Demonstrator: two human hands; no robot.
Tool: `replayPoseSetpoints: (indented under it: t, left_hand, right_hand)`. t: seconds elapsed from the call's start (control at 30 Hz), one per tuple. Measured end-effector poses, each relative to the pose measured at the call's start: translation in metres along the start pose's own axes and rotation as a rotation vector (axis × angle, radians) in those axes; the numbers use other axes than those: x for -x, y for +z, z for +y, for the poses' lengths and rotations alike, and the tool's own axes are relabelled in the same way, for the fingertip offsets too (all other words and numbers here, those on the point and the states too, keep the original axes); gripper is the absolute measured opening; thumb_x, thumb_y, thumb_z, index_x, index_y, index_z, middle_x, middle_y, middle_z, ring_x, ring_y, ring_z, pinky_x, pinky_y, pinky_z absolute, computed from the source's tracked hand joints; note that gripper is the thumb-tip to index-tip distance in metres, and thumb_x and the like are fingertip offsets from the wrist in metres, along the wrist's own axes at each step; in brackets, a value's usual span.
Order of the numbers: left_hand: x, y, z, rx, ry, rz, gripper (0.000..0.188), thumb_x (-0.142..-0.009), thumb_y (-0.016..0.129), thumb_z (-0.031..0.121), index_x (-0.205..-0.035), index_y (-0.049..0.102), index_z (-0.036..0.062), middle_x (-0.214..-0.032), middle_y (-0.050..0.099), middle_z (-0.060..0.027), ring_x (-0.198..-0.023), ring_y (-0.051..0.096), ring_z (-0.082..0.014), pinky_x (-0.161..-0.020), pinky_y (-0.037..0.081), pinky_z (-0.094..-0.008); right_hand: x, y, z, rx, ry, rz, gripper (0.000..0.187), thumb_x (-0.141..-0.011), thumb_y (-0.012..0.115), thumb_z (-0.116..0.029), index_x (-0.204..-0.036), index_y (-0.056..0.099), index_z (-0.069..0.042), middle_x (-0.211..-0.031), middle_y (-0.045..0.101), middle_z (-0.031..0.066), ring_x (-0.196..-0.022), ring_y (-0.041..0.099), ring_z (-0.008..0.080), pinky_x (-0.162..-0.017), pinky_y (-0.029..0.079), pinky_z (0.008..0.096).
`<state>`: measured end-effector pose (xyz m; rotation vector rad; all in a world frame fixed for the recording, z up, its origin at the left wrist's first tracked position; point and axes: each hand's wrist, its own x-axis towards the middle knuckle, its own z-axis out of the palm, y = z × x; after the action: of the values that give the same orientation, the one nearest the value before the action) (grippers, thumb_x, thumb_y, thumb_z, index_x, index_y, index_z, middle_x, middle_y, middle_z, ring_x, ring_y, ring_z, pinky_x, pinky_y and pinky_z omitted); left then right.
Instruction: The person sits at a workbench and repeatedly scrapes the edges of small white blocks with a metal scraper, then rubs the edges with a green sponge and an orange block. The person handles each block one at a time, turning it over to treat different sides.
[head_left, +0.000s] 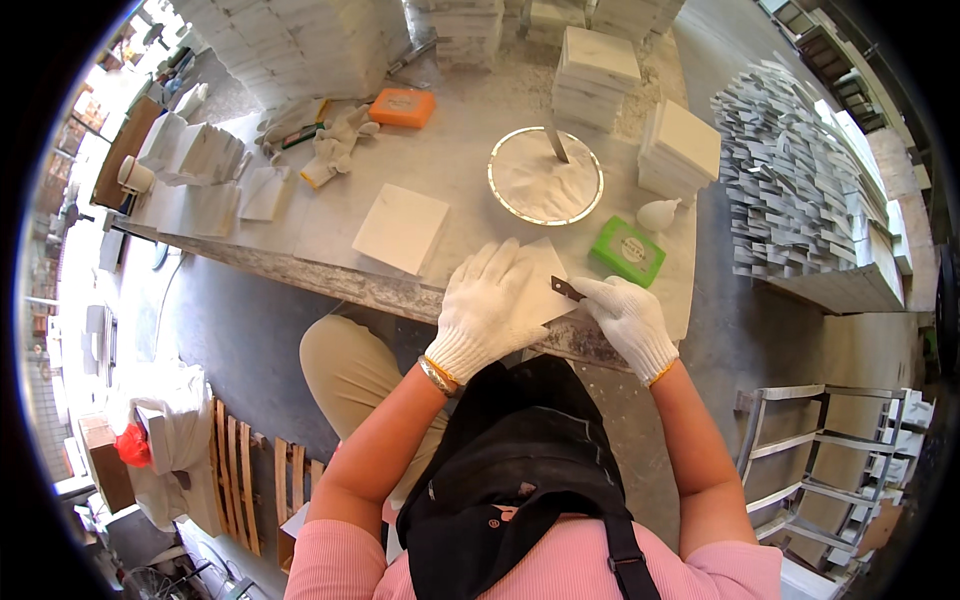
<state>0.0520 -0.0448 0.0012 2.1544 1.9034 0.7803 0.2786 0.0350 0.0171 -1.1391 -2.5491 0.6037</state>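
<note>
One head-worn fisheye, steeply down at the nearby worktable (455,155), rim apparently warped.

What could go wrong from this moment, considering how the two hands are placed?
The flat dark tool in the right hand points toward the left hand, so a slip might strike it. The white tile under the left hand lies near the table's front edge; a hard push could perhaps send it over. The green block sits close to the right hand and might get bumped.
</note>
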Motion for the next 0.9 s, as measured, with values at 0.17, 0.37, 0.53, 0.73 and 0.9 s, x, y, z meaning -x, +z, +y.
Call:
replayPoseSetpoints:
  t: [0.17, 0.37, 0.53, 0.73, 0.9]
  left_hand:
    - [0.001, -0.001, -0.002, 0.001, 0.014, 0.002, 0.081, -0.061, 0.088, 0.040, -0.129, 0.058, 0.0074, -0.146, 0.050, -0.0158, -0.135, 0.046, -0.0360, -0.109, 0.040, -0.0498]
    - [0.000, -0.002, -0.002, 0.028, 0.024, 0.006, 0.079, -0.061, 0.088, 0.039, -0.128, 0.059, 0.0077, -0.146, 0.050, -0.0153, -0.135, 0.046, -0.0360, -0.110, 0.040, -0.0494]
    - [0.000, -0.001, -0.001, 0.015, 0.012, 0.016, 0.078, -0.061, 0.088, 0.038, -0.127, 0.059, 0.0076, -0.144, 0.052, -0.0153, -0.134, 0.047, -0.0357, -0.110, 0.040, -0.0492]
    - [0.001, -0.002, 0.000, 0.023, -0.004, 0.001, 0.078, -0.061, 0.087, 0.038, -0.127, 0.060, 0.0077, -0.146, 0.051, -0.0151, -0.136, 0.046, -0.0353, -0.111, 0.039, -0.0496]
    - [0.002, 0.002, 0.000, 0.022, -0.006, 0.007, 0.076, -0.062, 0.086, 0.038, -0.127, 0.060, 0.0079, -0.146, 0.051, -0.0144, -0.136, 0.046, -0.0346, -0.112, 0.038, -0.0492]
  right_hand:
    - [0.010, -0.003, -0.005, -0.002, 0.020, 0.000, 0.032, -0.089, 0.060, -0.010, -0.117, 0.072, -0.019, -0.081, 0.063, 0.0099, -0.078, 0.064, 0.0325, -0.069, 0.052, 0.0431]
    - [-0.001, 0.000, -0.002, 0.005, -0.008, 0.047, 0.031, -0.089, 0.061, -0.011, -0.118, 0.071, -0.018, -0.081, 0.063, 0.0100, -0.078, 0.064, 0.0320, -0.069, 0.052, 0.0429]
    - [0.000, 0.001, -0.001, -0.021, 0.003, 0.015, 0.033, -0.089, 0.060, -0.010, -0.119, 0.071, -0.019, -0.080, 0.063, 0.0104, -0.077, 0.064, 0.0326, -0.068, 0.052, 0.0428]
    - [0.012, 0.000, -0.009, -0.046, 0.024, 0.028, 0.036, -0.089, 0.059, -0.008, -0.121, 0.071, -0.018, -0.082, 0.064, 0.0127, -0.076, 0.064, 0.0348, -0.068, 0.052, 0.0442]
    - [0.017, 0.008, -0.009, -0.117, 0.044, 0.104, 0.037, -0.087, 0.061, -0.007, -0.121, 0.070, -0.016, -0.085, 0.065, 0.0145, -0.078, 0.065, 0.0355, -0.070, 0.052, 0.0445]
